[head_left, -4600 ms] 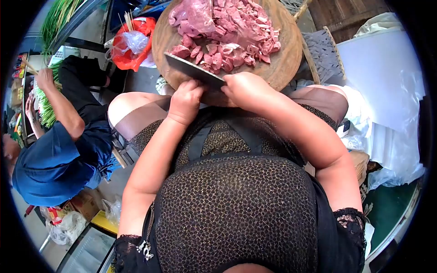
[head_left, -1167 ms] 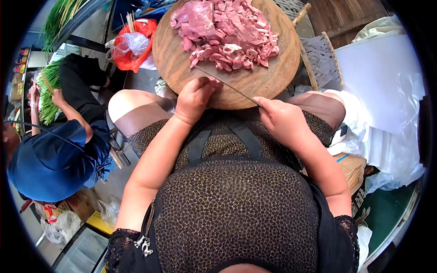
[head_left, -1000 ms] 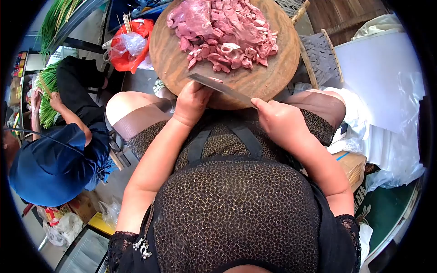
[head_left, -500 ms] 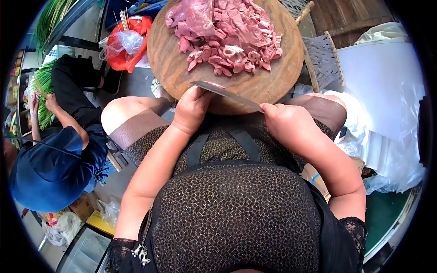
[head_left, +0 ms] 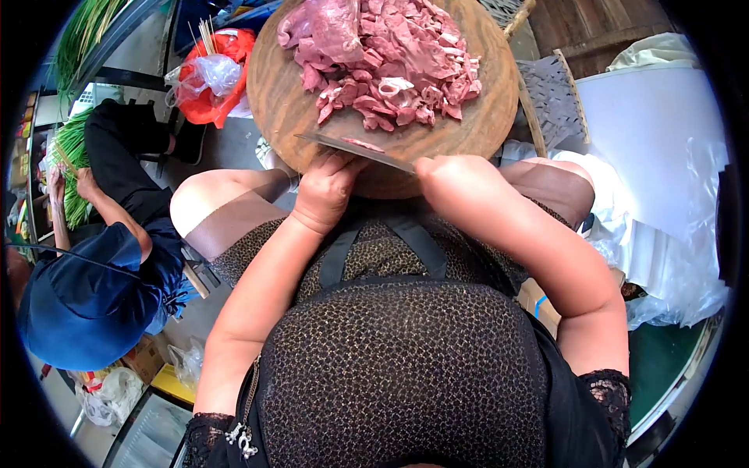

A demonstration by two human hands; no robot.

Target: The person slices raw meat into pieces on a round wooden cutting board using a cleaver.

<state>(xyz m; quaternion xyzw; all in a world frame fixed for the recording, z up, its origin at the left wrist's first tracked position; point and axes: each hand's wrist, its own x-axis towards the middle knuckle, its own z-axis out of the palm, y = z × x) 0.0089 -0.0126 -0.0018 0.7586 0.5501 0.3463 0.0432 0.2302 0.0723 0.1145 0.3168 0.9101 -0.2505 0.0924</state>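
My right hand is closed around the handle of a knife, whose long blade points left across the near edge of a round wooden chopping block. Right by the blade, my left hand is closed with its fingers curled, on a piece of meat that is mostly hidden. Only a pink strip of it shows past the blade. Beyond the knife, a heap of cut pink meat covers the block's far part, with a larger uncut piece at its left.
At left, a person in a dark blue hat handles green stalks. A red plastic bag with thin sticks lies left of the block. A woven chair and a white board stand at right.
My right hand and the knife have slid left, so the blade reaches further past my left hand. My left hand stays in nearly the same place.
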